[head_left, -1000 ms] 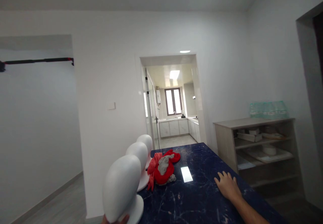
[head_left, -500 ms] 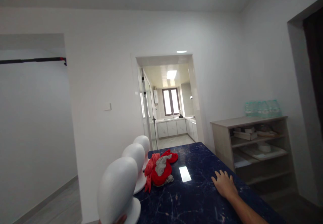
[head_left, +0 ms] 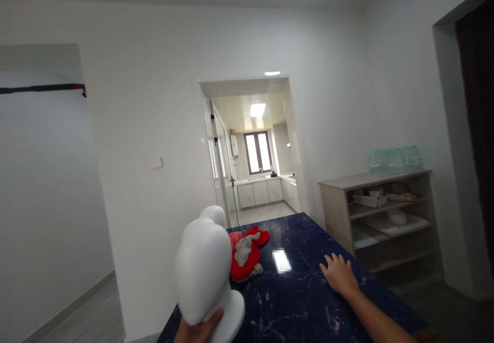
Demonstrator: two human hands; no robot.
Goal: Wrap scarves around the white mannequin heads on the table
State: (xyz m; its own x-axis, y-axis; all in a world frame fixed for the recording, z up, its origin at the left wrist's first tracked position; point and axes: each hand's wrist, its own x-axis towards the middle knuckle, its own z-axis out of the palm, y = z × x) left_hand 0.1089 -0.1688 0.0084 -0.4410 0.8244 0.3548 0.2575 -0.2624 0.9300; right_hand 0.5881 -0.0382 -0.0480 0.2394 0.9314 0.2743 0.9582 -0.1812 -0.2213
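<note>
My left hand (head_left: 198,328) is wrapped round the neck of the nearest white mannequin head (head_left: 204,271), at the lower middle of the view. That head stands over the left part of a dark blue marbled table (head_left: 285,302). Behind it, largely hidden, shows another white mannequin head (head_left: 214,214). My right hand (head_left: 340,273) lies palm down on the right side of the tabletop, fingers spread, holding nothing. Just right of the heads is a heap of red cloth items (head_left: 243,268) with a crumpled grey cloth (head_left: 244,250) on top.
At the right stands a wooden shelf unit (head_left: 334,199) with boxes and trays inside. A pack of bottles (head_left: 395,160) sits on top of it. Beyond the table, a doorway leads to a kitchen with white cabinets (head_left: 260,192). White wall (head_left: 154,116) runs along the left.
My left hand has moved the nearest mannequin head rightward, so it now covers most of the heads behind and part of the red cloth. My right hand stays on the table.
</note>
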